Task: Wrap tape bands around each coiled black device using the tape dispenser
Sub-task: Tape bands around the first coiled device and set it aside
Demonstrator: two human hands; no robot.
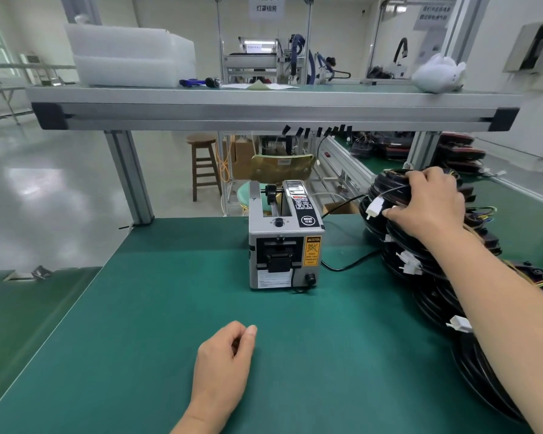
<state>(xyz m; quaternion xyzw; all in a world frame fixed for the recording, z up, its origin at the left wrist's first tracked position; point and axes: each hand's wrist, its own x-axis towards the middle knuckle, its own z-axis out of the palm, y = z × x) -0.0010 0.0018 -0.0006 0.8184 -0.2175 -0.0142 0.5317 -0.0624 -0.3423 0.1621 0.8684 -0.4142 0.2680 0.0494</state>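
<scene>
Gripping the top coiled black device [389, 187], the right hand [433, 203] sits mid-right; left hand [223, 368] (loosely curled, empty) rests lower centre.

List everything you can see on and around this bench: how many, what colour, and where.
dispenser: one, grey, middle of the green mat
coils: a stack, count unclear, black with white plugs, right side of the mat
cord: one, black, on the mat right of the dispenser
tape strips: several, black, hanging from the front edge of the shelf
foam trays: stacked, white, left on the shelf
bundle: one, white, right on the shelf
stool: one, brown wood, on the floor behind the bench
left hand: loosely curled, empty, rests on the mat
right hand: grips the top coil
</scene>
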